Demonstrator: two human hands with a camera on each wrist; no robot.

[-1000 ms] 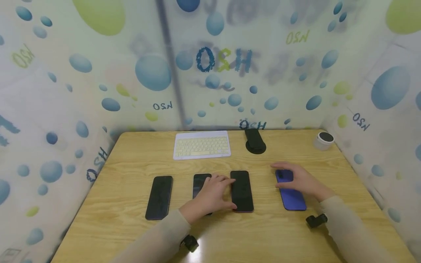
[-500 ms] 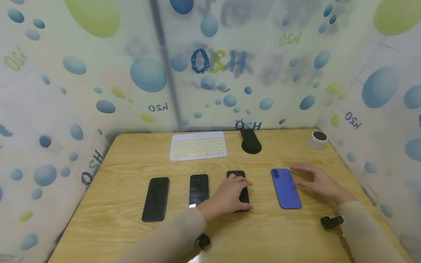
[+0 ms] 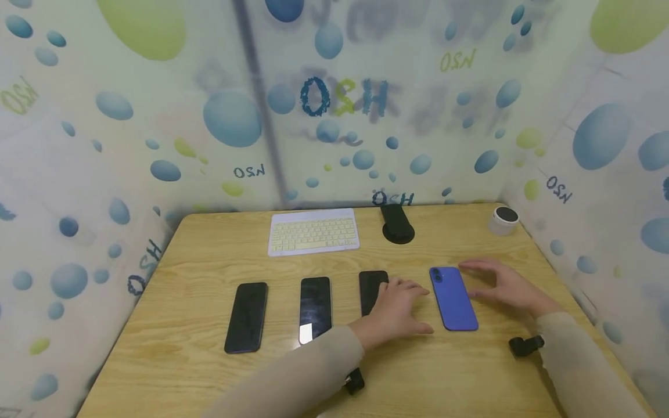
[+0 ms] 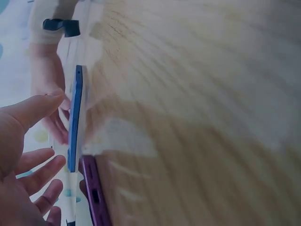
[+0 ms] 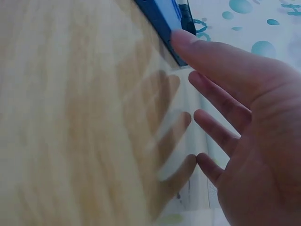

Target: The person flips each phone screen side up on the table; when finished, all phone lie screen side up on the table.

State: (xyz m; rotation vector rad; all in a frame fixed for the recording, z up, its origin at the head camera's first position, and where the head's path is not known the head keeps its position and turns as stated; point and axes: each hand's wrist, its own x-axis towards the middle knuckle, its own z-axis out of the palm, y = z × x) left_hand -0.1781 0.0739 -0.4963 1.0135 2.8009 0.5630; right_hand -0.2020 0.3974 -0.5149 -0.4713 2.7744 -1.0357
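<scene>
Four-sided and lying flat, a blue phone (image 3: 453, 299) shows its back with the camera lenses up. My right hand (image 3: 504, 284) is at its right edge, fingers spread and thumb close to the edge; whether they touch is unclear. My left hand (image 3: 394, 310) hovers over the right part of a black-screened phone (image 3: 371, 287), fingers apart and reaching toward the blue one. In the left wrist view that phone has a purple edge (image 4: 96, 193). Both hands hold nothing. Further left lie another dark-screened phone (image 3: 315, 305) with a bright reflection and a black phone (image 3: 245, 317).
A white keyboard (image 3: 313, 232) lies at the back of the wooden table (image 3: 198, 255). Beside it is a black stand (image 3: 398, 223) with a round base. At the back right corner sits a small white cylinder (image 3: 504, 222) with a dark top. Patterned walls enclose the table.
My left hand has moved right, across the purple-edged phone toward the blue one. My right hand has shifted from over the blue phone to its right side. The view has turned slightly.
</scene>
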